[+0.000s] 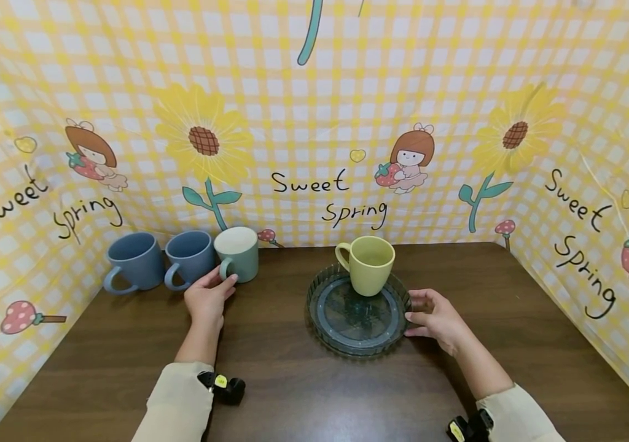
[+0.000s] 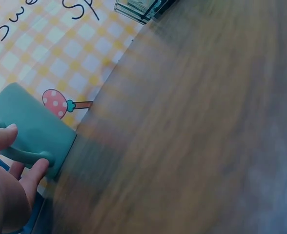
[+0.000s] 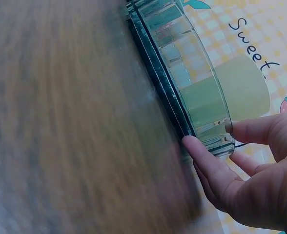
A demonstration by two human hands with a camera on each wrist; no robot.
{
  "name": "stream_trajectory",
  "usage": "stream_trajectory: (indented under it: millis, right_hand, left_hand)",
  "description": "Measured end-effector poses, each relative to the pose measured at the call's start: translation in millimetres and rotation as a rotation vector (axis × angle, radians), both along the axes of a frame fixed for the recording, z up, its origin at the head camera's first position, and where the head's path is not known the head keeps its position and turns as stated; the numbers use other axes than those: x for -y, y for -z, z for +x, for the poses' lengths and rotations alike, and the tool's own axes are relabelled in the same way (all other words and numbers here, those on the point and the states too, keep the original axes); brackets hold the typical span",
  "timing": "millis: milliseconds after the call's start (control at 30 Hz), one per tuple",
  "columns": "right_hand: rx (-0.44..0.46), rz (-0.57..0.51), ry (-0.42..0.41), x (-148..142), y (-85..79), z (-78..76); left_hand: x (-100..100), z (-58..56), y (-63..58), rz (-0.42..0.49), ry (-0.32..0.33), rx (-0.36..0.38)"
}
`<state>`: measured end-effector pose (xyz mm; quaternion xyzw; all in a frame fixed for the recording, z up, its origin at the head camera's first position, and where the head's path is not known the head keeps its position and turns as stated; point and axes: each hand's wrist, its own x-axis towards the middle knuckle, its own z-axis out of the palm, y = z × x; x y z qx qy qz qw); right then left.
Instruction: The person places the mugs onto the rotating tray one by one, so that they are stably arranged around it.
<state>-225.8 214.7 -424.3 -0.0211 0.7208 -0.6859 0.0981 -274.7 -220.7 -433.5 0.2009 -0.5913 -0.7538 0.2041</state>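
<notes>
Toward the left, my left hand [image 1: 207,301] pinches the handle of a green mug [image 1: 244,256], its thumb in front and fingers on the mug's left side. That mug stands upright near the cloth wall; the left wrist view shows the thumb [image 2: 6,135] over the handle. My right hand [image 1: 437,320] holds the right side of a fluted dark glass dish [image 1: 322,334], fingers [image 3: 209,158] spread between its rim and base. A yellow mug [image 1: 368,270] stands upright in the back of the dish, handle to the left.
Two blue mugs, the outer one [image 1: 139,264] and the inner one [image 1: 188,253], stand left of the green mug, with handles facing front left. A yellow checked cloth [image 1: 292,123] walls the back and sides of the brown wooden table [image 1: 281,393].
</notes>
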Motion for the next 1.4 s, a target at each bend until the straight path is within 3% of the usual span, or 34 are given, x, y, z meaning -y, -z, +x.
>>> stream_trajectory:
  millis: [300,667,867,1167,1400]
  right_hand:
    - [0.01,0.002,-0.002,0,-0.3,-1.2]
    - [0.039,0.022,-0.054,-7,-1.7,-6.1]
    - [0.02,0.07,-0.104,-10,-6.5,-16.0]
    - [0.034,0.162,-0.131,-11,-8.0,-36.9]
    - [0.054,0.148,-0.166,-15,-8.2,-46.9]
  left_hand:
    - [1,-3.9,4.1,0.097,-0.03,-0.059]
    - [12,0.1,5.0,0.186,-0.041,-0.122]
    - [15,-0.9,4.4,0.194,-0.045,-0.168]
    - [18,-0.6,3.1,0.198,-0.037,-0.162]
    - [18,2.4,0.7,0.207,-0.025,-0.149]
